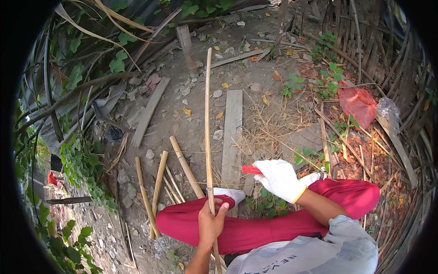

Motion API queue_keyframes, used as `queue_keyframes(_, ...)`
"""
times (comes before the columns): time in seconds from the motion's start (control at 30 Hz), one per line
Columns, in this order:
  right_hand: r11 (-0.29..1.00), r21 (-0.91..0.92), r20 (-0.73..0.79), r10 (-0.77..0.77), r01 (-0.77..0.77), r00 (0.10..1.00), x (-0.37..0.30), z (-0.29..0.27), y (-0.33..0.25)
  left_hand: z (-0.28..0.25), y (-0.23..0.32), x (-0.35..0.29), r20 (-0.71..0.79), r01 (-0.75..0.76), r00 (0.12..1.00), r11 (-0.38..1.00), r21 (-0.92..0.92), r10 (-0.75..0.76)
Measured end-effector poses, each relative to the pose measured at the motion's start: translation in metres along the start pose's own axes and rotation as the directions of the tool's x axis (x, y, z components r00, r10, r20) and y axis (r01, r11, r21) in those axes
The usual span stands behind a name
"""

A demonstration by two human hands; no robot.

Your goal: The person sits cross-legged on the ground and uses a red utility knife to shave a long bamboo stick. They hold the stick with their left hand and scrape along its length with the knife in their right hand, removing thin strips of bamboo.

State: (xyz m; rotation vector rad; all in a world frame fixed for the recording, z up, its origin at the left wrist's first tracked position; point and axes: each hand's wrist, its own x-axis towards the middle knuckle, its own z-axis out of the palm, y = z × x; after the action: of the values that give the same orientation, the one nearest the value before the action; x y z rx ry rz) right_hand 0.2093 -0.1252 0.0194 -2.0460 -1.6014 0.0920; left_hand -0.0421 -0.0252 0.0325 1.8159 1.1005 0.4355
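Gripping the long split-bamboo strip with the bare left grip, wrapped snugly around its lower part, right over the lap. Rising almost straight from the lower edge, past the dark red trousers, up to a narrow tip seen against the grey-brown earth. Now across to the right grip, in a white glove with a yellow-edged cuff: clenched around a small red tool, poking out leftward, near the strip but apart from it. Too well covered by the fingers to tell the exact kind.

Over to the left, lying close together near the knee: two slim bamboo poles. Slanting between these and the strip, a thicker bamboo length, with thin bamboo slivers tucked alongside. Straight ahead, lying flat just right of the strip: a grey plank. Farther left, a weathered board, near an upright wooden post. Out to the right, past a tangle of dry stalks: a red plastic bag, right beside crumpled clear plastic.
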Motion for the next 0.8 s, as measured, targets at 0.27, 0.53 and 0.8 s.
queue_keyframes(0.27,0.987,-0.096,0.078,-0.123,0.13,0.989,0.0,0.002,-0.009,0.033,0.009,0.066,0.063,-0.09,0.994,0.995,0.044,0.087)
queue_keyframes(0.53,0.99,-0.018,0.144,-0.137,0.141,0.98,-0.003,-0.017,-0.011,0.046,0.02,0.057,0.07,-0.13,0.99,0.979,0.155,0.12)
queue_keyframes(0.8,0.984,0.016,0.161,-0.179,0.178,0.971,-0.003,-0.033,-0.009,0.039,0.017,0.051,-0.025,-0.063,0.998,0.997,0.037,0.064)
